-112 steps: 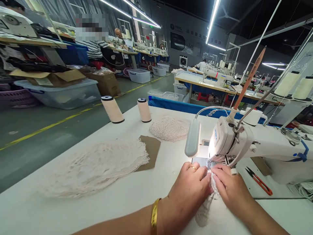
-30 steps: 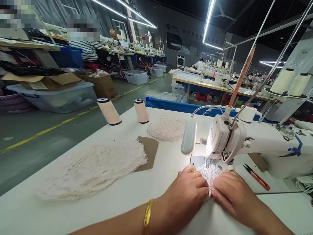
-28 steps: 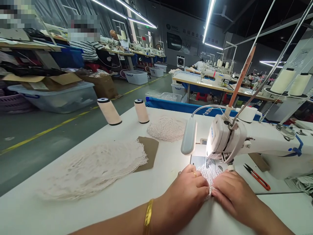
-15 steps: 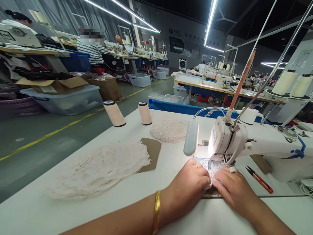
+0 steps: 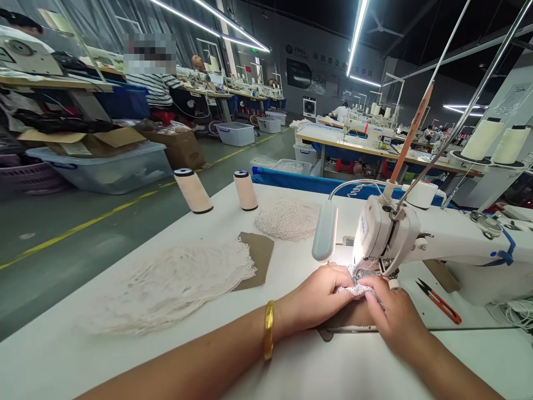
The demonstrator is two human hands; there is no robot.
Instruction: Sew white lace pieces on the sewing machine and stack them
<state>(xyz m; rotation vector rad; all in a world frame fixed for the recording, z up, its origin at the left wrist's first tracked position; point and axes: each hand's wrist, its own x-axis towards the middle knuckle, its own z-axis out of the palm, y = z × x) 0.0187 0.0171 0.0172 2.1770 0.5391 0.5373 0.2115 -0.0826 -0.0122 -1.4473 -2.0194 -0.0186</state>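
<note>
Under the head of a white sewing machine [image 5: 377, 233] lies a bunched piece of white lace [image 5: 356, 290]. My left hand [image 5: 318, 294] pinches its left side between thumb and fingers. On the other side my right hand [image 5: 393, 314] grips the same lace, close to the presser foot. The needle area is mostly hidden by the machine head and my fingers. To the left, a stack of cream lace pieces [image 5: 166, 289] rests partly over a brown card [image 5: 260, 258]. A smaller lace pile [image 5: 287, 219] sits behind it.
Orange-handled thread snips [image 5: 440, 303] lie right of my right hand. Two thread cones [image 5: 194, 191] stand at the table's far left edge. A lamp [image 5: 325, 230] hangs left of the machine head. Co-workers sit at other machines beyond the aisle.
Both hands have shifted the lace: its loose end, earlier hanging toward me, is now folded up near the needle. My left hand has turned flatter, and the brown plate below shows more.
</note>
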